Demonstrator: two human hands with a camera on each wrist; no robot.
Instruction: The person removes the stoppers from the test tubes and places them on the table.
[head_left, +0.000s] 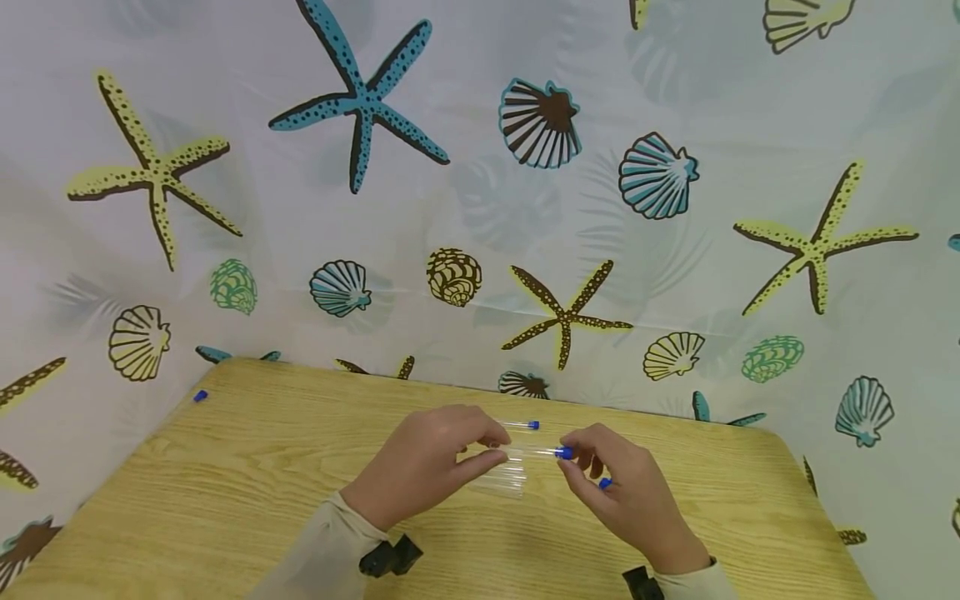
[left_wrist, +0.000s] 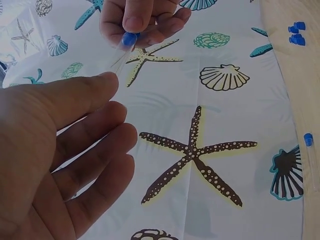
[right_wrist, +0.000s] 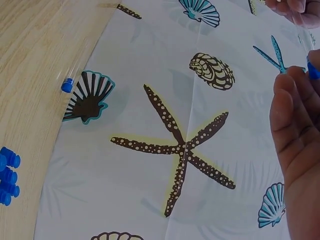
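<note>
My left hand (head_left: 435,458) pinches a clear test tube (head_left: 536,451) near one end, between thumb and fingers. The tube lies nearly level and points to the right. At its right end sits a blue cap (head_left: 563,452), pinched by the thumb and fingers of my right hand (head_left: 626,487). In the left wrist view the cap (left_wrist: 130,38) shows at the right fingertips. Below the held tube, several clear tubes (head_left: 510,482) lie side by side on the table, partly hidden by my left hand. Behind it lies another tube with a blue cap (head_left: 533,425).
Loose blue caps (right_wrist: 9,175) lie grouped on the wooden table (head_left: 262,467), mostly hidden behind my right hand in the head view. A single blue cap (head_left: 200,395) is at the table's far left edge. A curtain (head_left: 480,208) with shells and starfish hangs behind.
</note>
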